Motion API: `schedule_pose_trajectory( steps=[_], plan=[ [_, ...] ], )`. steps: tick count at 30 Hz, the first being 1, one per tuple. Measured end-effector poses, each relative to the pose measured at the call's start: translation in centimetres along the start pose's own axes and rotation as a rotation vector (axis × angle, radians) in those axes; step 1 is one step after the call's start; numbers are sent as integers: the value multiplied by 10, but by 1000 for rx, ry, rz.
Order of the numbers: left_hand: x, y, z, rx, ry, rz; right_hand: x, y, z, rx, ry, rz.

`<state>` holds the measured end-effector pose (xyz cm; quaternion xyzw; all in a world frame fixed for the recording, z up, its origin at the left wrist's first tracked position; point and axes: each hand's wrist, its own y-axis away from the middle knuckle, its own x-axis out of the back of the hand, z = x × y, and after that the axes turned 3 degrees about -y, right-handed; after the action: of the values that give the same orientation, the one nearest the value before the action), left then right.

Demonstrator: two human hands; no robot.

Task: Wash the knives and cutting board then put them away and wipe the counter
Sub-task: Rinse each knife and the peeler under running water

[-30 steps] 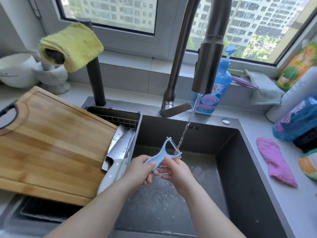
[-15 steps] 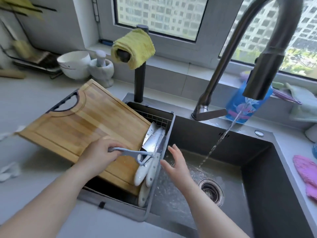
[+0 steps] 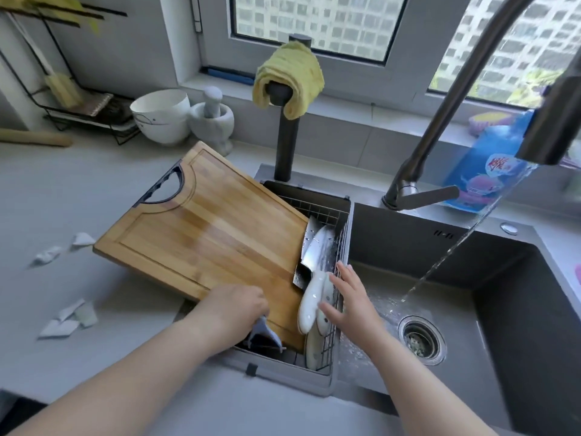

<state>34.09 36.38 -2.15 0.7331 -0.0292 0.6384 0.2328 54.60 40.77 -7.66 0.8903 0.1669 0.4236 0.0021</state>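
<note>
Knives [image 3: 314, 272], white-handled with shiny steel blades, lie in the wire basket [image 3: 342, 234] beside the tilted bamboo cutting board [image 3: 204, 237]. The left hand [image 3: 237, 305] has its grip curled round a pale blue peeler [image 3: 264, 333]; the right hand [image 3: 349, 297] has its grip spread beside the handles.

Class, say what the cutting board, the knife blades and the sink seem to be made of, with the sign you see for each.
Cutting board: wood, likely bamboo; glued strips of tan grain, satin with a wet sheen.
Knife blades: steel, it seems; bright mirror-like glints.
Sink: probably coated metal, perhaps composite; dark grey, matte, only dull reflections.
</note>
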Motion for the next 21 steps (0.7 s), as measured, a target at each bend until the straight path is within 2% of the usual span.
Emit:
schedule_pose_trajectory(
  steps=[1, 4, 6, 8, 11, 13, 15, 19, 21],
  plan=[
    [-7, -2, 1, -34, -18, -1, -1, 0, 0, -9, -10, 10],
    [-15, -4, 4, -201, -85, 177, -4, 1, -2, -30, -37, 31],
    [-22, -10, 3, -226, -113, 140, -4, 1, -2, -42, -40, 35],
    [-31, -15, 0, -237, -121, 193, -5, 1, -2, -56, -75, 32],
    [-37, -18, 1, -255, -70, 129, -6, 1, -2, -80, -128, 24],
    [-33, -16, 5, -184, 20, 88, -7, 0, -1, -80, -128, 23],
    [-40, -21, 4, -192, -19, 63, -6, 0, 1, -75, -126, 13],
    [-29, -10, 1, -130, 181, 164, -5, -1, 4, -60, -131, -15],
    [-33, -8, -2, -112, 238, 312, -2, -1, 5, -37, -101, -23]
  ],
)
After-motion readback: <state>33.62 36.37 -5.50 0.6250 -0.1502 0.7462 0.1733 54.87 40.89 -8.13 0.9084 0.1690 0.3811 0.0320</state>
